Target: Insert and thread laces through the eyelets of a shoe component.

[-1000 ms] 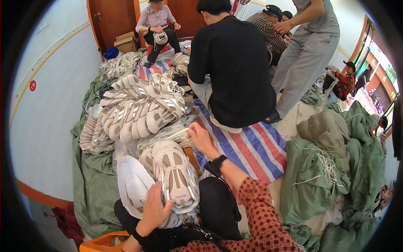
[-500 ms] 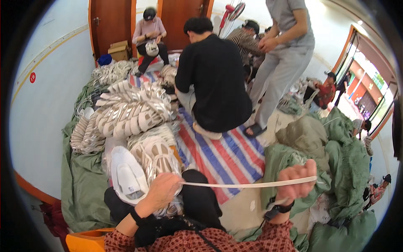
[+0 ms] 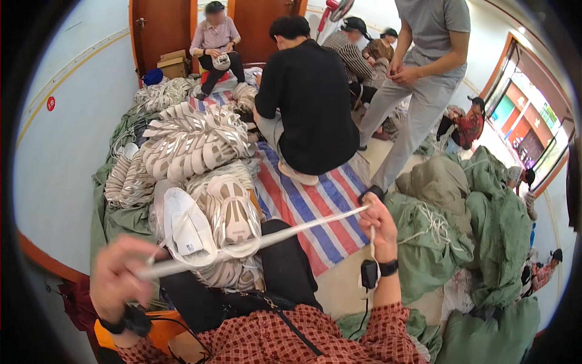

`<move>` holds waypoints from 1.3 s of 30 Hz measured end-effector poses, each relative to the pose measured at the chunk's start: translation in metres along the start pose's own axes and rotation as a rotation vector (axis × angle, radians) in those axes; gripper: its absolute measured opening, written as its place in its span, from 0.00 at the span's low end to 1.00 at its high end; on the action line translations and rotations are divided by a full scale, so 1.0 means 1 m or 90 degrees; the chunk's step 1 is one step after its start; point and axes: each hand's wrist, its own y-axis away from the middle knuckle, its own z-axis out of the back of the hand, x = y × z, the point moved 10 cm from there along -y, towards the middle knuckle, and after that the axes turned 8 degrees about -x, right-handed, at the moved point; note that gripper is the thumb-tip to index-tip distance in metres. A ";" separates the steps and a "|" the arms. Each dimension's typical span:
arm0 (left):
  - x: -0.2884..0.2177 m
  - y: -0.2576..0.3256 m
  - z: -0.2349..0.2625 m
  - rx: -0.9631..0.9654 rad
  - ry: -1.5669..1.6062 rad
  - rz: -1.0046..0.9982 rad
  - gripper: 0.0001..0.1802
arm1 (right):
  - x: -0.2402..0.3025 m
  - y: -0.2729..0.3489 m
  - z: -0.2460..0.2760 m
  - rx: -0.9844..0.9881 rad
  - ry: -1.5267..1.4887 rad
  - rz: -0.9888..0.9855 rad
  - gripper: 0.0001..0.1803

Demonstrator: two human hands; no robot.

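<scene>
A flat white shoelace (image 3: 297, 230) runs slanting upward from my left hand (image 3: 118, 276) to my right hand (image 3: 379, 227). My left hand is at the lower left, smeared by motion, its fingers closed round the lace. On the right, my raised right hand pinches the lace, and a short end hangs down from it beside the wrist. The lace crosses in front of a white shoe upper (image 3: 176, 212), which leans upright by my left knee with its opening facing me. Beside it lies a bundle of beige and white shoe uppers (image 3: 227, 209).
Larger stacks of shoe uppers (image 3: 194, 142) lie ahead on the left. A striped tarp (image 3: 321, 212) covers the floor, where a person in black (image 3: 312, 109) crouches and another in grey (image 3: 418, 91) stands. Green sacks (image 3: 424, 242) crowd the right; an orange stool (image 3: 106, 333) shows lower left.
My left hand has swung left and down from beside the shoe upper. The right hand has moved left and up. More lace now stretches between them, and the grey-clad person has shifted right.
</scene>
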 end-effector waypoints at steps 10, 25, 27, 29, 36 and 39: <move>0.200 0.030 0.204 -0.455 0.630 0.120 0.17 | 0.036 -0.080 0.128 -0.241 -0.371 0.184 0.19; 0.292 0.073 0.184 -0.494 0.636 0.253 0.18 | 0.021 -0.094 0.193 -0.263 -0.431 0.166 0.10; 0.296 0.075 0.175 -0.490 0.649 0.262 0.17 | 0.019 -0.096 0.189 -0.208 -0.395 0.156 0.11; 0.294 0.070 0.162 -0.509 0.639 0.273 0.17 | 0.020 -0.089 0.203 -0.310 -0.372 0.164 0.14; 0.297 0.069 0.155 -0.506 0.662 0.277 0.16 | 0.016 -0.082 0.205 -0.381 -0.372 0.170 0.11; 0.304 0.074 0.172 -0.518 0.668 0.267 0.16 | 0.022 -0.080 0.212 -0.362 -0.287 0.183 0.13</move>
